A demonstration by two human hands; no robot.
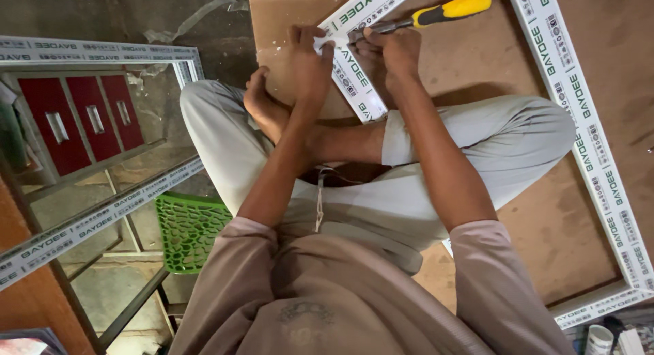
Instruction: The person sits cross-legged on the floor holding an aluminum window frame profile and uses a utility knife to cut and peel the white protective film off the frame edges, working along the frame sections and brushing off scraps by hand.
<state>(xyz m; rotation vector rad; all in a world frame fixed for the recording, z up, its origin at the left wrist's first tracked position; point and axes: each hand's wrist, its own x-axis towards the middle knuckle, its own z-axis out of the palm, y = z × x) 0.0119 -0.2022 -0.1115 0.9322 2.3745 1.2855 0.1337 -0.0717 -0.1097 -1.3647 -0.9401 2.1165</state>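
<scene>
The person sits cross-legged on a brown board (477,62), a white frame (354,75) lying across it in front of the knees. The left hand (310,58) presses flat on the frame's corner, fingers spread and holding nothing in a closed grip. The right hand (392,48) is clamped around a chisel (436,14) with a yellow-and-black handle, its blade touching the frame just beside the left fingertips. A green basket (187,229) sits at the left, near red drawers (85,116) seen behind another white frame (95,219).
</scene>
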